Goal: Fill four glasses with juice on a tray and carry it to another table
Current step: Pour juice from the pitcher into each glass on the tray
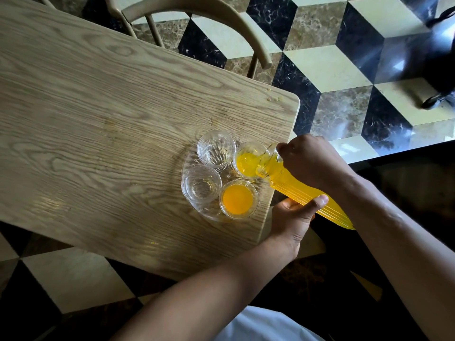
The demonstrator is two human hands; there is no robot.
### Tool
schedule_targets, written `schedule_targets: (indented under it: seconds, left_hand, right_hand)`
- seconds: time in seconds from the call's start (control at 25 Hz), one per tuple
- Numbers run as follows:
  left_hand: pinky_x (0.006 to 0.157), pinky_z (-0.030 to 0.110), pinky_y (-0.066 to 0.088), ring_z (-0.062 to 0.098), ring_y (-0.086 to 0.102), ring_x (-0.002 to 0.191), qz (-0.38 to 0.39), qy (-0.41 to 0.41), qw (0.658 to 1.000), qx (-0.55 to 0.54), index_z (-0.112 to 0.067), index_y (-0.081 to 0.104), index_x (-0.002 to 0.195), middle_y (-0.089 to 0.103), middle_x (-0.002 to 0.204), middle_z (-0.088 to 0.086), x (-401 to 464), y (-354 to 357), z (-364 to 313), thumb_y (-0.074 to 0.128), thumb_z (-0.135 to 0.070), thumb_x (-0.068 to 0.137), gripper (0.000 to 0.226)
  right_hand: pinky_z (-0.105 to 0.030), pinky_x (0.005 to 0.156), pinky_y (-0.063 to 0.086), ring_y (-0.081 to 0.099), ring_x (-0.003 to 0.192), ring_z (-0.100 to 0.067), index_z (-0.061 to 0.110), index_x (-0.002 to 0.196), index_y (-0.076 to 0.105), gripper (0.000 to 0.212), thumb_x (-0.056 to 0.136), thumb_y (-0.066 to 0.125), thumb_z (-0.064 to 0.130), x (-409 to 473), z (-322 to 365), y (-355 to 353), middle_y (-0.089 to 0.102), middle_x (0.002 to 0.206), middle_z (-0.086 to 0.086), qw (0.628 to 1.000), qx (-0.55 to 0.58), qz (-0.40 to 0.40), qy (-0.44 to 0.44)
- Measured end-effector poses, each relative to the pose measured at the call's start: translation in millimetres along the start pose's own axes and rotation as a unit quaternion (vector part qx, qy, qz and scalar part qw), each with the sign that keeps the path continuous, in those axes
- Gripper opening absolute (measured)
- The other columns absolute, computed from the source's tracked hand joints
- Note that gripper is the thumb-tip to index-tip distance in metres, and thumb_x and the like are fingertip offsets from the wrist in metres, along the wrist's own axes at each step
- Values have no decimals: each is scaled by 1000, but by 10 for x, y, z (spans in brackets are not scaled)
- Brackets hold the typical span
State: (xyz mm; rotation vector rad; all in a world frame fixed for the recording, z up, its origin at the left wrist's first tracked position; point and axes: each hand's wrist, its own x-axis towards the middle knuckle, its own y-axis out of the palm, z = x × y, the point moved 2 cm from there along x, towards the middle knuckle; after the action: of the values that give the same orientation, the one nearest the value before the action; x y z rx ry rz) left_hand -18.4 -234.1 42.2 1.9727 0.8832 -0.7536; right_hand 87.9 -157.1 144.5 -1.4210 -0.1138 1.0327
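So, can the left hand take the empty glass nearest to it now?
Probably not yet. The left hand is holding up the bottom of the jug while it pours. The empty glass itself stands uncovered on the tray, so the way is otherwise free.

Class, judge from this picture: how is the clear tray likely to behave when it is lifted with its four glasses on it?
The tray looks like clear glass, so probably stiff, fragile and slippery. The glasses stand loose and close together, so they may slide or clink if it tilts. Two hold juice, both on one side, so the load probably sits uneven.
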Motion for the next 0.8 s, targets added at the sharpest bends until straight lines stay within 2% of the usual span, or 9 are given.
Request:
schedule_targets:
  seconds: [0.12,0.28,0.48,0.68,0.8]
  left_hand:
    - [85,39,49,19,57,89,-2,1,1000,8,-22,68,73,66,87,8,2,-7,6,96,-71,18,79]
    - [85,38,49,19,57,89,-10,4,1000,11,-18,68,78,66,88,9,9,-41,-12,95,-71,18,84]
    - [85,38,47,19,55,89,-9,3,1000,13,-17,67,80,64,89,9,-7,-58,-41,95,-72,17,88]
    - [84,38,48,19,55,88,2,3,1000,23,-17,65,75,62,86,10,-23,-60,-50,94,-72,15,87]
    - [86,37,49,19,57,88,16,0,1000,21,-19,67,73,64,87,9,-39,-56,-69,94,-71,15,83]
  right_hand:
    - [-29,48,24,44,65,-34,6,79,54,34,101,44,30,6,-6,8,55,75,-17,1000,2,0,2]
    - [-32,52,31,56,75,-39,3,83,63,43,101,42,35,12,9,20,70,89,-21,999,36,-11,12]
    - [-31,53,35,58,76,-38,2,80,64,45,101,41,34,-19,65,-15,71,89,-21,998,60,-15,21]
    - [-29,51,35,51,63,-30,4,75,58,40,101,42,30,-40,91,-58,68,86,-22,998,50,-7,32]
    - [-30,52,34,55,70,-36,3,75,60,43,101,41,32,-52,104,-78,69,86,-22,998,53,-11,35]
